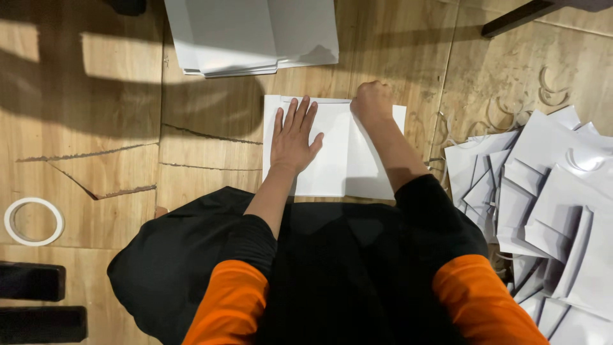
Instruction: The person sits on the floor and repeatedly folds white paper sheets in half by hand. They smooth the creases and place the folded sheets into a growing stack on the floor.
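A folded white paper sheet (332,163) lies flat on the wooden floor in front of me. My left hand (294,137) rests palm down on its left half, fingers spread. At the sheet's top edge, my right hand (372,101) is curled into a fist and presses on the fold near the top right. Both arms wear black sleeves over orange.
A stack of white folded sheets (252,35) sits beyond the sheet. A heap of white folded paper pieces (543,204) lies at right. A roll of white tape (34,221) and two black blocks (38,300) are at left. Black cloth (191,255) covers my lap.
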